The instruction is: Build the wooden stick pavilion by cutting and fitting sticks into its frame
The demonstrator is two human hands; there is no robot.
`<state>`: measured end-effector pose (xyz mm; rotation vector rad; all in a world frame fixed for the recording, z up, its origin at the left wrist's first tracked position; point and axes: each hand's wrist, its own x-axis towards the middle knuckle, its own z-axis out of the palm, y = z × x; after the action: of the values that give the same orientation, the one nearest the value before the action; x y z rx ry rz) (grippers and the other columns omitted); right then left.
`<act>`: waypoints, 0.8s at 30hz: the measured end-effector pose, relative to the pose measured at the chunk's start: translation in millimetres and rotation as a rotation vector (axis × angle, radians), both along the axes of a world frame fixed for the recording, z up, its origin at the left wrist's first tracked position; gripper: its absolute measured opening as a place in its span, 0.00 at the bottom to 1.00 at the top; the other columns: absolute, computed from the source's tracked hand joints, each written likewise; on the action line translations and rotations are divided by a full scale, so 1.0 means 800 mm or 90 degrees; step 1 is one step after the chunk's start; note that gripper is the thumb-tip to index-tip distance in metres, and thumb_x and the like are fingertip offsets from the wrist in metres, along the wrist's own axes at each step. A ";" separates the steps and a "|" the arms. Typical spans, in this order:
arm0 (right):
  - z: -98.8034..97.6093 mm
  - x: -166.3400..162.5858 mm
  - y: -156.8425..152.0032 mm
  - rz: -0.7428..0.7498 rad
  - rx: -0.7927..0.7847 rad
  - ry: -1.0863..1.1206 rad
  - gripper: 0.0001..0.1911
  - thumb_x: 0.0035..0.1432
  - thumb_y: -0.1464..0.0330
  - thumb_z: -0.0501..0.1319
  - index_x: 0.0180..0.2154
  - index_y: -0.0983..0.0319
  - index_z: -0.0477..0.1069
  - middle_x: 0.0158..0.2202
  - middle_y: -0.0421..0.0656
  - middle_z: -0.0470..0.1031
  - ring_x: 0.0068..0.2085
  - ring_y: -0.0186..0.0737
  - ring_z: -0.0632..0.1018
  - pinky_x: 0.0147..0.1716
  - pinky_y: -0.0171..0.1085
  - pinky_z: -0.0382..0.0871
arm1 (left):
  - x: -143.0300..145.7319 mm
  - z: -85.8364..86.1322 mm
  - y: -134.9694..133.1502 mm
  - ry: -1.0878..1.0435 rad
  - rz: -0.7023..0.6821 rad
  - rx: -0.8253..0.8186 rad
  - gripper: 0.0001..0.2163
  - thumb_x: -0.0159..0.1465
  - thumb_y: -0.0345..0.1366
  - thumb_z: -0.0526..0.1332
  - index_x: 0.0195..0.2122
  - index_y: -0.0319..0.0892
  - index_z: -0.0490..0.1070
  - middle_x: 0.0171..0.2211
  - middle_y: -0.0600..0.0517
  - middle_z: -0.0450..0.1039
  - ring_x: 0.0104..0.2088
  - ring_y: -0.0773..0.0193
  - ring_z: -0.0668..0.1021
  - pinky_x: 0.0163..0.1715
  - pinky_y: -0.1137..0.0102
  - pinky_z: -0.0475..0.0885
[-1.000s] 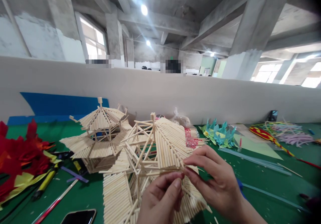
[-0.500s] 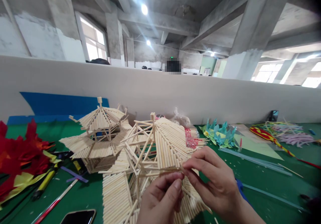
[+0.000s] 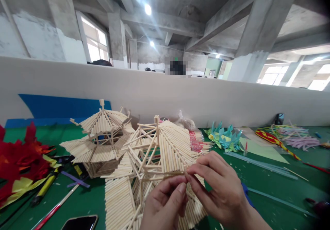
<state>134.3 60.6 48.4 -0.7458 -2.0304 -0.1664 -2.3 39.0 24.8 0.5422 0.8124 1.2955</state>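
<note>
The right hand [image 3: 219, 188] has edged slightly leftward, its fingertips pinching the thin stick [image 3: 165, 174]; the left hand [image 3: 165, 202] pinches it too, against the near roof edge of the stick pavilion [image 3: 172, 144] on the green tabletop [image 3: 270, 192], beside a second pavilion [image 3: 103, 134]
</note>
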 end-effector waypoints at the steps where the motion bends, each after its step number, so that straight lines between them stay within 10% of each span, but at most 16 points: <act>1: 0.001 0.000 -0.001 0.002 -0.006 -0.001 0.06 0.50 0.78 0.58 0.32 0.66 0.70 0.27 0.44 0.68 0.29 0.36 0.67 0.26 0.36 0.64 | 0.000 0.000 0.000 -0.002 0.002 0.005 0.11 0.38 0.36 0.73 0.23 0.40 0.77 0.16 0.54 0.70 0.18 0.72 0.70 0.20 0.76 0.66; 24: 0.011 0.004 0.002 0.032 -0.120 -0.005 0.10 0.50 0.77 0.58 0.36 0.62 0.70 0.31 0.42 0.64 0.32 0.35 0.68 0.28 0.36 0.66 | 0.004 0.006 -0.002 -0.005 0.031 0.017 0.12 0.39 0.34 0.72 0.26 0.39 0.76 0.18 0.54 0.70 0.19 0.71 0.70 0.19 0.77 0.65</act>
<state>137.9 62.2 57.5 -0.8096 -2.0895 0.0517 1.0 37.7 29.8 0.5415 0.8075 1.3541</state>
